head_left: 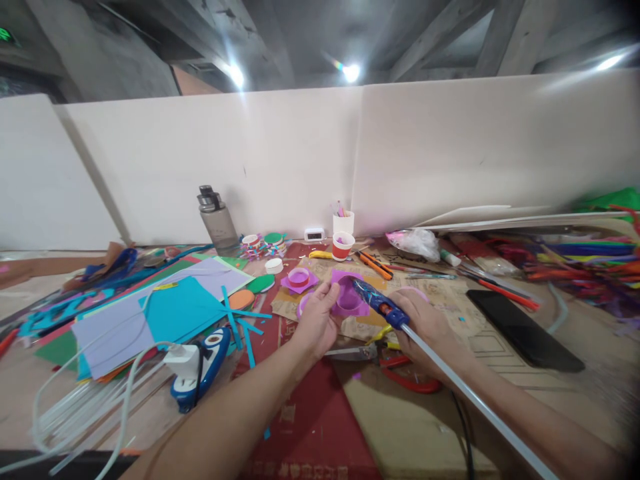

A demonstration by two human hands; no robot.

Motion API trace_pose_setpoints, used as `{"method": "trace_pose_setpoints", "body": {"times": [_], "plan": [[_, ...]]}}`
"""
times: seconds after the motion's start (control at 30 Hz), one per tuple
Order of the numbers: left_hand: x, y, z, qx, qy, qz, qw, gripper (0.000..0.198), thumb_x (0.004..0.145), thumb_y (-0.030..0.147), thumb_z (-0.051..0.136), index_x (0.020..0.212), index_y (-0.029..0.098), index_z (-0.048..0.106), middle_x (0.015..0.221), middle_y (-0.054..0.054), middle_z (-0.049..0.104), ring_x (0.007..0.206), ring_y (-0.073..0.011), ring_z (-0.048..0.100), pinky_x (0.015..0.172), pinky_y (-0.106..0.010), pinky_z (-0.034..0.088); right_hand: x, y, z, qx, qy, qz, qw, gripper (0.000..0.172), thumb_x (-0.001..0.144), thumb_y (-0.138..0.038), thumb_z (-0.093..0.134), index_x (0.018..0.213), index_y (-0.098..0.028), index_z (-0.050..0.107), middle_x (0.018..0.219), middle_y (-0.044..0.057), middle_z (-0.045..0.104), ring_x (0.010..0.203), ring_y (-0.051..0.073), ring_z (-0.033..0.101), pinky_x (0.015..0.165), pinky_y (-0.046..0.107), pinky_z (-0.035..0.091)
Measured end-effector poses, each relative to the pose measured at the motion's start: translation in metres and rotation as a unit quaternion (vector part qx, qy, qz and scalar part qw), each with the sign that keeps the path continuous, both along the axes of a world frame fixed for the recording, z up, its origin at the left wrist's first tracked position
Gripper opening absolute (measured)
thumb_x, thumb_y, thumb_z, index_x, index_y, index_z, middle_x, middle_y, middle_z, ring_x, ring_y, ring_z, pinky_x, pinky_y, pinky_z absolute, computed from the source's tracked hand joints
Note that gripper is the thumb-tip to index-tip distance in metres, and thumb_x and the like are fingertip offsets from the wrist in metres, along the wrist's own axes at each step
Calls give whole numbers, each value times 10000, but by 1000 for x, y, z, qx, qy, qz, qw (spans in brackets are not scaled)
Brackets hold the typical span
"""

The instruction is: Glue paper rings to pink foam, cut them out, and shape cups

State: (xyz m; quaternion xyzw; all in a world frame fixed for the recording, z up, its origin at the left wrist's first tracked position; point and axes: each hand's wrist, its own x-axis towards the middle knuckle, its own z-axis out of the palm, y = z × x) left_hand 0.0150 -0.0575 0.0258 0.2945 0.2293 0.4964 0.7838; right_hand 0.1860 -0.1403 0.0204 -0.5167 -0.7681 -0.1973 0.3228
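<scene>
My left hand (317,319) pinches the rim of a purple paper cup-shaped piece (349,298) lying on brown cardboard (453,293). My right hand (425,327) grips a blue hot glue gun (376,303) with a clear glue stick (475,400) sticking out of its back. The gun's nozzle points at the purple piece, close to my left fingers. Behind it lies a second purple piece holding a pink ring (299,278).
Coloured paper sheets (180,303) and blue strips cover the left side, with a second glue gun (203,367) and loose glue sticks in front. A black phone (520,329) lies right. Bottle (218,220), cups (343,233), pens and red scissors (410,380) stand around. White partition behind.
</scene>
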Motion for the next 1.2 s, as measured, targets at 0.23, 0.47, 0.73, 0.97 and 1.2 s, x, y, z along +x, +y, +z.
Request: {"method": "trace_pose_setpoints", "body": {"times": [0.23, 0.47, 0.73, 0.97, 1.2], "plan": [[-2, 1, 2, -10, -5, 30, 999, 339, 678, 171, 762, 943, 194, 552, 822, 30, 683, 654, -98, 657, 662, -244, 567, 1, 0, -3, -4, 12, -18, 1000, 325, 782, -67, 420, 1083, -173, 481, 923, 101, 618, 821, 226, 579, 722, 369, 489], [-2, -4, 5, -2, -16, -45, 999, 273, 747, 146, 700, 981, 193, 567, 859, 15, 692, 661, -88, 656, 716, -241, 559, 1, -1, -5, -12, 9, -12, 1000, 330, 793, -86, 435, 1112, -160, 480, 935, 108, 611, 848, 234, 575, 734, 376, 495], [0, -5, 0, 21, -20, -117, 993, 203, 750, 171, 700, 935, 157, 620, 808, -18, 700, 667, -116, 664, 754, -288, 558, -1, -2, -5, -11, -4, 5, 1000, 427, 795, -57, 423, 1208, -166, 429, 1011, 109, 601, 915, 224, 573, 790, 374, 496], [1, -4, 1, 31, -25, -44, 998, 252, 702, 176, 749, 907, 172, 604, 780, 19, 675, 634, -76, 629, 660, -199, 551, 2, 0, -5, -10, -1, -28, 1000, 320, 807, -79, 420, 1110, -164, 476, 955, 113, 607, 859, 237, 572, 756, 394, 488], [-1, -4, 2, 26, -43, 9, 999, 298, 675, 118, 755, 882, 181, 550, 813, 43, 654, 698, -61, 622, 798, -253, 537, 3, 0, -5, -14, -3, -43, 999, 316, 820, -85, 416, 1121, -159, 473, 948, 114, 605, 849, 241, 567, 741, 392, 482]]}}
